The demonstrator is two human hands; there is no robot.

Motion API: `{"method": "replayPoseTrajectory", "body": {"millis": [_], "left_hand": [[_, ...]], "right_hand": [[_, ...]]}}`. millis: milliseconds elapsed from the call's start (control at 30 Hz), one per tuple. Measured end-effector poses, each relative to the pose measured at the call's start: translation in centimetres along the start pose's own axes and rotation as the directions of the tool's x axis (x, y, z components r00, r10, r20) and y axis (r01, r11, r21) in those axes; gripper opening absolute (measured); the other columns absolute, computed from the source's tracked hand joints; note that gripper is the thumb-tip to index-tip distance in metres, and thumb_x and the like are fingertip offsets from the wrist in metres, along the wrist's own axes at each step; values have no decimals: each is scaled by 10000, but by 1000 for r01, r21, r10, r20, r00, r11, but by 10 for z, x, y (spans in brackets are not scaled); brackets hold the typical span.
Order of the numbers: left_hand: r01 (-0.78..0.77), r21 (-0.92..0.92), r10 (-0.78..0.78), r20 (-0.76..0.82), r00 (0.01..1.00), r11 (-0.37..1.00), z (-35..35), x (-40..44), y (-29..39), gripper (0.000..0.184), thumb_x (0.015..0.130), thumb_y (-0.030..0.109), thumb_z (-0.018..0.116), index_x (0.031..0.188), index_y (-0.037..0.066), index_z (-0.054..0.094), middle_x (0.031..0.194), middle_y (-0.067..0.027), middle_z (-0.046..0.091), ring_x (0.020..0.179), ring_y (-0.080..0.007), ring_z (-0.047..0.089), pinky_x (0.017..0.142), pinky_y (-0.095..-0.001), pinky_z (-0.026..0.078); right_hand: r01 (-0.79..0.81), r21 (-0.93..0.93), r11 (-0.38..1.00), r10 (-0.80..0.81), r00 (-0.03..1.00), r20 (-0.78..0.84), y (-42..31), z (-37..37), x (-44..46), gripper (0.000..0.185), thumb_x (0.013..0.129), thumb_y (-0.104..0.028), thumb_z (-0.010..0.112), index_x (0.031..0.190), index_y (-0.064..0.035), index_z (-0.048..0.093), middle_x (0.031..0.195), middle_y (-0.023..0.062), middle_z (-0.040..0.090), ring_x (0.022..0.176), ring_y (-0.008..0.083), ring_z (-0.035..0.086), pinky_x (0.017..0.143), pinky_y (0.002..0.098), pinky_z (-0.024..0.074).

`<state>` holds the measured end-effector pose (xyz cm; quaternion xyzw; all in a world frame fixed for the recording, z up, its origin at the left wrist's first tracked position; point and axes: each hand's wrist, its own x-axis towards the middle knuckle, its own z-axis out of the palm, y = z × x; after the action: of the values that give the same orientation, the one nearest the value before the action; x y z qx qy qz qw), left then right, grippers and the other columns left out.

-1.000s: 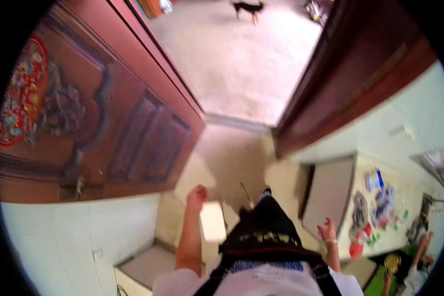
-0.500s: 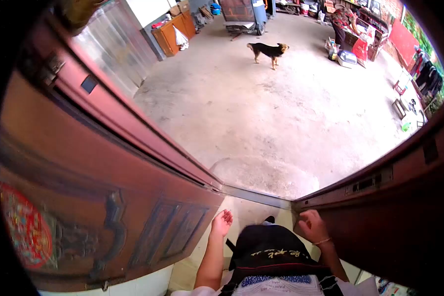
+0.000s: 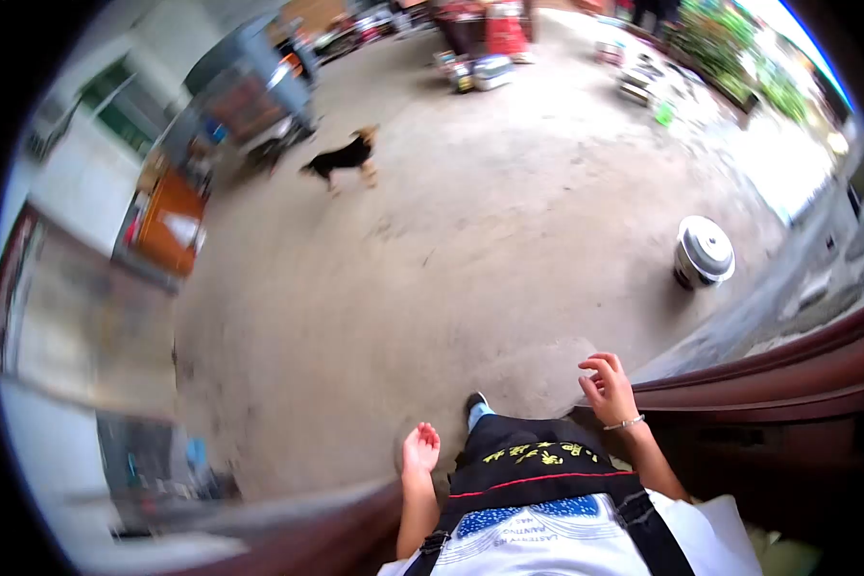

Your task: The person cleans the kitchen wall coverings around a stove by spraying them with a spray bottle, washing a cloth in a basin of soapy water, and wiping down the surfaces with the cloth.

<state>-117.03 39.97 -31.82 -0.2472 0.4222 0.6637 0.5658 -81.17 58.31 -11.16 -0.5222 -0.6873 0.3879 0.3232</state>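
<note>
My left hand point(image 3: 420, 448) hangs in front of me at the left of the black apron point(image 3: 533, 461), its fingers loosely curled and nothing in it. To the right of the apron, my right hand point(image 3: 606, 389) is raised with bent fingers apart, also holding nothing. A bracelet point(image 3: 625, 422) circles the right wrist. Nearest to this hand is the dark red door frame point(image 3: 758, 384), and I cannot tell whether they touch. One shoe point(image 3: 476, 399) shows ahead of the apron, on the concrete floor point(image 3: 470, 278).
A black and tan dog point(image 3: 344, 158) stands ahead to the left. On the right, a round pot with a lid point(image 3: 706, 252) stands near the wall. Farther off are an orange-brown cabinet point(image 3: 170, 223), a grey cart point(image 3: 250, 91) and green plants point(image 3: 715, 43).
I have moved forward through the doorway, and my view has turned right. The dog appears farther left, and the lidded pot has come into view. Both hands remain raised without holding anything.
</note>
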Motion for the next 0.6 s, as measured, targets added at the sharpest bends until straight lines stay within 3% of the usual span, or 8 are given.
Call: {"method": "replayPoseTrajectory", "body": {"millis": [33, 100, 200, 300, 433, 533, 600], "left_hand": [[25, 75, -17, -103, 995, 997, 11, 12, 24, 111, 874, 159, 538, 915, 80, 606, 887, -39, 634, 827, -168, 586, 767, -338, 492], [35, 168, -43, 46, 998, 985, -14, 30, 48, 113, 865, 163, 538, 901, 86, 612, 881, -44, 635, 815, -164, 589, 746, -323, 498], [38, 384, -86, 109, 990, 923, 67, 95, 135, 105, 863, 186, 559, 886, 103, 620, 870, -34, 634, 798, -157, 593, 740, -295, 498], [-69, 533, 26, 89, 996, 843, 163, 132, 169, 136, 880, 218, 558, 949, 112, 608, 919, -17, 616, 826, -139, 569, 759, -286, 485], [-132, 612, -15, 229, 973, 779, 297, 162, 157, 174, 903, 229, 542, 1022, 113, 589, 966, -7, 593, 853, -130, 546, 770, -278, 471], [-96, 619, -148, 331, 932, 780, 370, 205, 103, 166, 909, 217, 536, 1020, 108, 595, 962, -7, 596, 856, -135, 549, 761, -280, 473], [-39, 639, -210, 309, 928, 768, 417, 216, 58, 161, 911, 212, 536, 1006, 98, 598, 943, -18, 603, 844, -142, 555, 753, -287, 477]], "right_hand": [[-46, 7, 999, 47, 995, -89, 3, 8, 11, 198, 805, -67, 637, 998, -65, 591, 1067, 111, 519, 706, 179, 622, 638, 291, 518], [-45, -86, 995, 34, 992, -118, 14, 21, -23, 211, 800, -93, 646, 1001, -77, 588, 1079, 112, 518, 719, 194, 633, 650, 311, 521], [-144, -166, 976, 116, 979, -166, -2, 28, 22, 227, 801, -145, 646, 1011, -88, 582, 1119, 127, 508, 735, 214, 644, 685, 352, 519], [-273, -114, 955, 228, 924, -308, 6, 24, 28, 232, 801, -155, 645, 1016, -93, 583, 1153, 142, 491, 741, 218, 648, 701, 364, 520], [-413, -153, 898, 328, 860, -391, 29, 25, 51, 237, 805, -165, 648, 1016, -77, 586, 1166, 162, 468, 733, 218, 650, 702, 341, 527], [-465, -205, 861, 350, 835, -425, 58, 4, 76, 244, 813, -200, 652, 1015, -77, 589, 1176, 160, 446, 768, 238, 655, 732, 350, 523], [-450, -176, 876, 327, 820, -470, 74, -8, 103, 239, 818, -195, 646, 1016, -75, 587, 1175, 152, 444, 770, 236, 658, 749, 350, 517]]}}
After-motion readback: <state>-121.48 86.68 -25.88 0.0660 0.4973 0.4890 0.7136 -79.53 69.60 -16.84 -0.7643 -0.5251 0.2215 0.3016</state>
